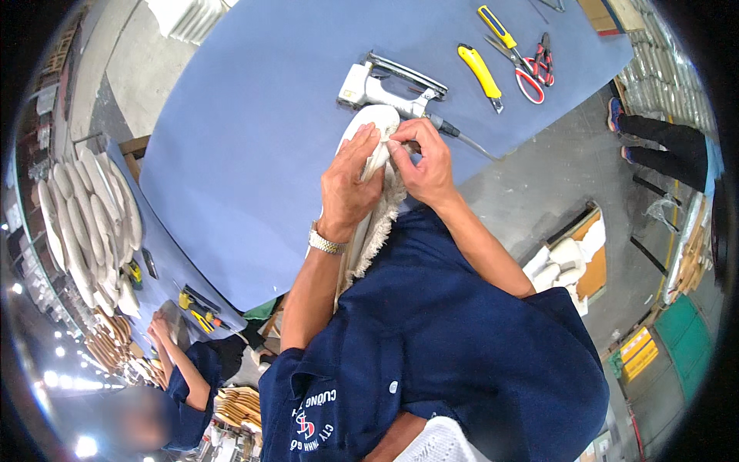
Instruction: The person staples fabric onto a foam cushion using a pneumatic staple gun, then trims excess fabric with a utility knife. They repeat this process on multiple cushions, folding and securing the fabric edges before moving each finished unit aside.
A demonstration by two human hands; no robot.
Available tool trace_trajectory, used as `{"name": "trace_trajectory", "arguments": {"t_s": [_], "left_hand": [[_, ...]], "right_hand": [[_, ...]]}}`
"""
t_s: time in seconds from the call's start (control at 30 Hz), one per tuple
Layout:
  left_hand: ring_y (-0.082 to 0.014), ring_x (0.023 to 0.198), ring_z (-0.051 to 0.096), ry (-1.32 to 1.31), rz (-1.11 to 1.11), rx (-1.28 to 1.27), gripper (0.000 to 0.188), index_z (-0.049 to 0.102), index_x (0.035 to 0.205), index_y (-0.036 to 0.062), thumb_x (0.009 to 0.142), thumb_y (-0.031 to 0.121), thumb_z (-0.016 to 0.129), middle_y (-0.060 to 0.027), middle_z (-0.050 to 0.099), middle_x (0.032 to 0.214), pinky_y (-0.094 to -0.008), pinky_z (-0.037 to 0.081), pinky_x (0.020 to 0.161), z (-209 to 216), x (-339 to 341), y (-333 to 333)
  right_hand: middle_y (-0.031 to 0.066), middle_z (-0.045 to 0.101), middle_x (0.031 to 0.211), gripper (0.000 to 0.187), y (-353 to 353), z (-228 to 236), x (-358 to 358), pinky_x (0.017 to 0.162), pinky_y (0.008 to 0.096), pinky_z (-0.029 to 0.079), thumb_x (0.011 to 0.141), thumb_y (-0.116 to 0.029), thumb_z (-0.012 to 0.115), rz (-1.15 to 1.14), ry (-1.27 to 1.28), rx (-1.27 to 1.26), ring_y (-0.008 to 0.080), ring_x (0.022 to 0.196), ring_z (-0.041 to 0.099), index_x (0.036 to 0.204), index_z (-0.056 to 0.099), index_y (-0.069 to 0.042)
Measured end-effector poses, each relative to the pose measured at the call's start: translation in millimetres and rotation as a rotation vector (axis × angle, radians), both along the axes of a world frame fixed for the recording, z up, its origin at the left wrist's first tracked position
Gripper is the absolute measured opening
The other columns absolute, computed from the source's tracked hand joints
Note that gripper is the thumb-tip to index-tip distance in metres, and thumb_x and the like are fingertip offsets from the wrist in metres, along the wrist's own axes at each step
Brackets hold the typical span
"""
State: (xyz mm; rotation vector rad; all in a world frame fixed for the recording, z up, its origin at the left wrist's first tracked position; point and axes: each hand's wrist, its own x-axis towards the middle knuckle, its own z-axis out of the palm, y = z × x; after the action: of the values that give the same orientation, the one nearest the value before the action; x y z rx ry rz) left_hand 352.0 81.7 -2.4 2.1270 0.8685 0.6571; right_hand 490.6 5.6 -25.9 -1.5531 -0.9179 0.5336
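Observation:
A long, narrow padded piece (pixel 375 115) covered in off-white fabric extends from the table toward my body, its rounded end pointing away from me. My left hand (pixel 350 181), with a metal watch at the wrist, is closed around its left side, fingers pressing on the top near that end. With thumb and forefinger, my right hand (pixel 419 162) pinches the fabric cover at the right of the rounded end. Below my hands, a frayed fabric edge (pixel 377 239) hangs along the piece's right side. Just beyond the rounded end lies a silver staple gun (pixel 385 91) with a hose attached.
On the blue table (pixel 239 154), a yellow utility knife (pixel 480 75), a yellow-handled tool (pixel 496 27), red-handled scissors (pixel 528 81) and pliers (pixel 544 61) lie at far right. Several padded pieces (pixel 88 212) are stacked at left. A co-worker's hands (pixel 158 327) are lower left; another person stands right.

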Motion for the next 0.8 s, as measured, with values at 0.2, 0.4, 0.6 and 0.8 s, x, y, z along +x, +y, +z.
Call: {"name": "trace_trajectory", "arguments": {"t_s": [0.2, 0.4, 0.6, 0.8], "left_hand": [[-0.0306, 0.125, 0.066, 0.032, 0.014, 0.001, 0.054, 0.071, 0.127, 0.0039, 0.075, -0.005, 0.080, -0.0189, 0.068, 0.133, -0.0375, 0.053, 0.105, 5, -3, 2], [-0.0297, 0.124, 0.066, 0.023, 0.017, 0.001, 0.054, 0.071, 0.126, 0.0051, 0.073, -0.004, 0.080, -0.0174, 0.069, 0.132, -0.0372, 0.053, 0.105, 1, -1, 1], [-0.0347, 0.142, 0.050, 0.034, -0.019, 0.045, 0.080, 0.045, 0.153, 0.0041, 0.078, -0.005, 0.073, -0.0213, 0.048, 0.155, -0.0413, 0.043, 0.116, 6, 10, 14], [-0.0360, 0.147, 0.042, 0.199, -0.187, -0.126, 0.080, 0.037, 0.157, 0.0033, 0.082, -0.007, 0.065, -0.0229, 0.040, 0.160, -0.0416, 0.040, 0.118, 4, 2, 19]], "right_hand": [[0.0141, 0.058, 0.080, 0.031, 14, 4, -11, 0.070, 0.0382, 0.047, 0.098, -0.029, 0.067, -0.026, 0.228, -0.238, 0.0263, 0.075, 0.057, 0.088, 0.051, -0.004], [0.0119, 0.050, 0.074, 0.043, 17, -27, -18, 0.065, 0.0386, 0.043, 0.102, -0.038, 0.066, -0.017, 0.316, -0.211, 0.0200, 0.072, 0.048, 0.087, 0.040, -0.005], [0.0071, 0.047, 0.077, 0.037, 23, -32, -15, 0.067, 0.0347, 0.043, 0.103, -0.030, 0.064, 0.056, 0.332, -0.046, 0.0152, 0.075, 0.044, 0.089, 0.041, -0.006], [0.0023, 0.045, 0.079, 0.036, 25, -47, -13, 0.069, 0.0329, 0.042, 0.102, -0.028, 0.066, 0.081, 0.349, -0.061, 0.0132, 0.077, 0.043, 0.088, 0.042, -0.006]]}}
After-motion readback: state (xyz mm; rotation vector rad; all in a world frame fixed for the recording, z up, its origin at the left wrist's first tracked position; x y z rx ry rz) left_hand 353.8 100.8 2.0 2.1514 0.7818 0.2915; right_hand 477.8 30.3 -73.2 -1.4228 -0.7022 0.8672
